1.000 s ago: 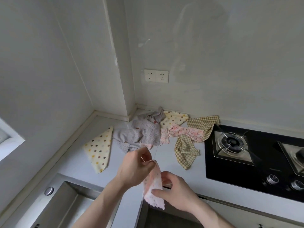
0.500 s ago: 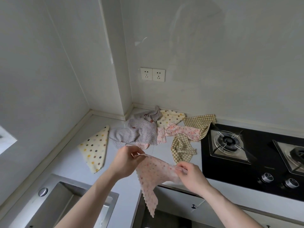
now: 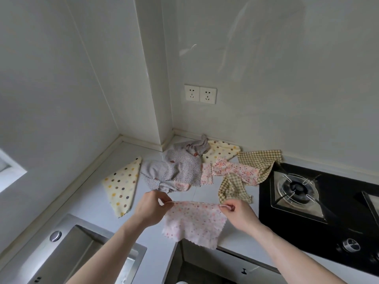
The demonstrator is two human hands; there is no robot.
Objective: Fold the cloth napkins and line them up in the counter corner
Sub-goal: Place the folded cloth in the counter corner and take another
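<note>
hands point(image 3: 194, 210) pinching pink napkin point(image 3: 193, 223) (spread flat)

Single head-worn wide-angle view, looking forward and down from close above the counter point(image 3: 205, 193) toward its corner at 12 o'clock; sink point(image 3: 82, 253) at 7 o'clock, hob point(image 3: 328, 212) at 3 o'clock. No second view.

held napkin point(image 3: 193, 223): pale pink, small multicoloured dots
folded napkin point(image 3: 122, 186): cream, brown and yellow polka dots
grey napkin point(image 3: 180, 168): tiny dots
checked napkins point(image 3: 259, 160): olive-and-cream gingham
floral napkin point(image 3: 235, 171): pink
hob point(image 3: 320, 212): black
bench point(image 3: 94, 203): white
</note>
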